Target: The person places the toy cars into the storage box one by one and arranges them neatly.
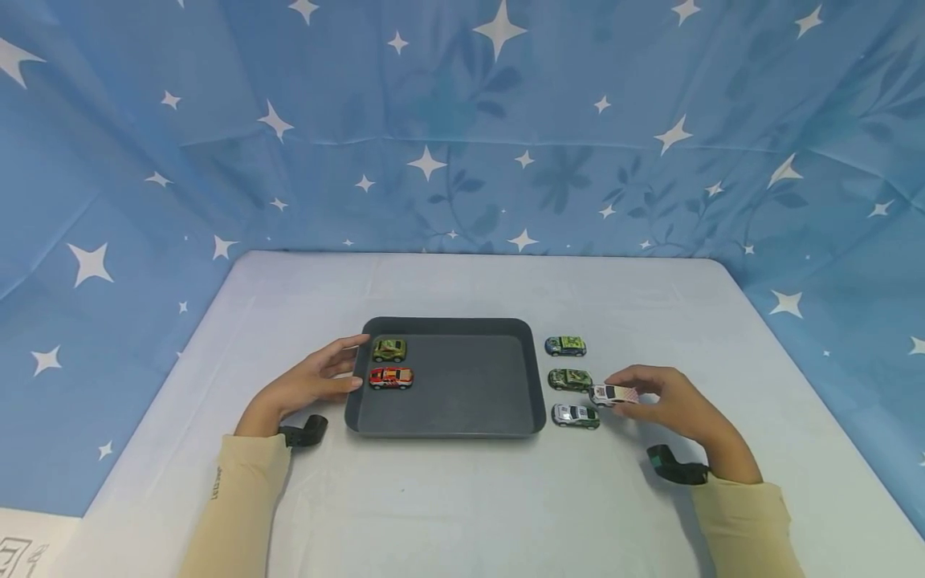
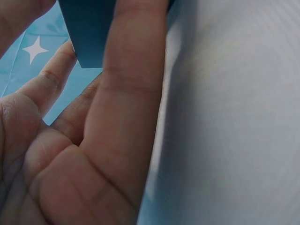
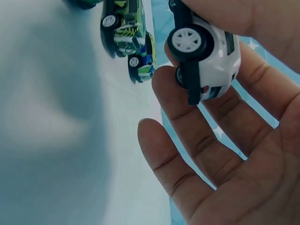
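Observation:
A white toy car (image 1: 614, 394) with a pinkish pattern is pinched between the thumb and fingers of my right hand (image 1: 672, 401). In the right wrist view that white car (image 3: 220, 61) shows its wheels, raised off the tabletop. Just left of it stand a green camouflage car (image 1: 570, 380), a silver car (image 1: 576, 416) and a blue-and-yellow-green car (image 1: 566, 346). My left hand (image 1: 311, 381) rests its spread thumb and fingers against the left side of a dark grey tray (image 1: 448, 325). Inside, near that side, sit an olive-green car (image 1: 389, 350) and a red-orange car (image 1: 391, 378).
The tray lies on a white-covered table (image 1: 462, 506). Behind and beside the table hangs a blue cloth (image 1: 462, 201) with white stars. A black wrist camera sits on each wrist. Printed white material (image 1: 32, 546) shows at the lower left corner.

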The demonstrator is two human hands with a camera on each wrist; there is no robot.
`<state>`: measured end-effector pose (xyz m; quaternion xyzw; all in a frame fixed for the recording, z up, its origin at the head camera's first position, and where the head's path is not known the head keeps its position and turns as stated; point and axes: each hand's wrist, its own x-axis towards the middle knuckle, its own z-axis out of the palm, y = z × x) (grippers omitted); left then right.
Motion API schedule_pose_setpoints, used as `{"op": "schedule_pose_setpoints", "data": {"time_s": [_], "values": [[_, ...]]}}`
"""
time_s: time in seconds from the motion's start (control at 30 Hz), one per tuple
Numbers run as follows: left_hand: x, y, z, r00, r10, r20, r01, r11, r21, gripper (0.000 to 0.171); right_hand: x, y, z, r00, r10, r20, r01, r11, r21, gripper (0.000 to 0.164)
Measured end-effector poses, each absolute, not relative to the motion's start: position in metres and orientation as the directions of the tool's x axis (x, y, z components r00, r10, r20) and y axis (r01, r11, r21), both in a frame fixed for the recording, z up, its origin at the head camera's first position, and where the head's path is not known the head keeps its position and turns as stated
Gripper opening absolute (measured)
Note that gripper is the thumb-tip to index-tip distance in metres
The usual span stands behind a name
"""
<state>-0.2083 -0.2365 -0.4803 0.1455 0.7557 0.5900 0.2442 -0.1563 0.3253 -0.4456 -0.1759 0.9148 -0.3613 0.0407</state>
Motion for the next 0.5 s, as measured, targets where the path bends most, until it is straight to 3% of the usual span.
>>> {"op": "schedule_pose_setpoints", "data": {"time_s": [0.5], "values": [[-0.208,-0.237,-0.479,-0.839,0.507,-0.198,-0.067,0.266,0.962,0.086,-0.157,0.306,-0.445,-0.921,-0.380,0.086,-0.328,0.639,-0.696,0.034]]}}
